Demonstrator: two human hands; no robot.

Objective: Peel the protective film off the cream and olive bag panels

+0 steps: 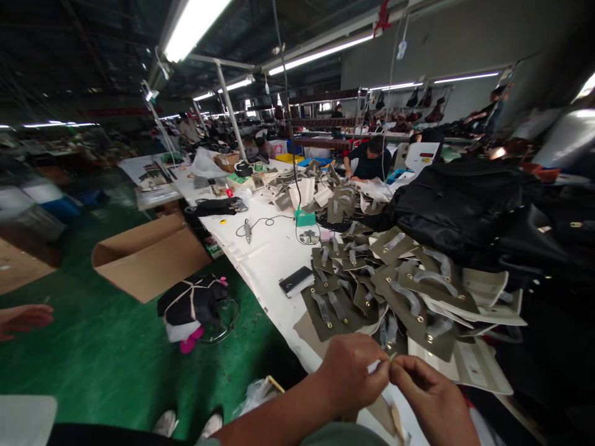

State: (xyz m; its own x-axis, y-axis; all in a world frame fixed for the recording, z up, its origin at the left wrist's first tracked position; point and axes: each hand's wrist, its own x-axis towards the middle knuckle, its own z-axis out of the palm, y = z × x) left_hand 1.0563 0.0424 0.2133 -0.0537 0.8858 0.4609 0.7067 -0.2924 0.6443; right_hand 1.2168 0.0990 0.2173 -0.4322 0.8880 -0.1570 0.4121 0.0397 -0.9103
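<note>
At the near edge of the white table (237, 238), my left hand (351, 375) and my right hand (430, 396) meet fingertip to fingertip. Both are closed in a pinch around a tiny pale piece, too small to name. Just beyond them lies a heap of olive-green bag panels (341, 313) with plastic-wrapped handles (409, 297) and small gold-coloured fittings. Pale undersides show on some panels at the right. A strip of light material (397, 421) is below my hands, partly hidden by them.
A dark box (296, 282) and a grey corded tool (247, 231) lie on the table. Black bags (460, 204) pile up at right. A cardboard box (149, 257) and covered stool (193, 303) stand left. Another person's hand (25, 319) shows at far left; a person (369, 158) sits across.
</note>
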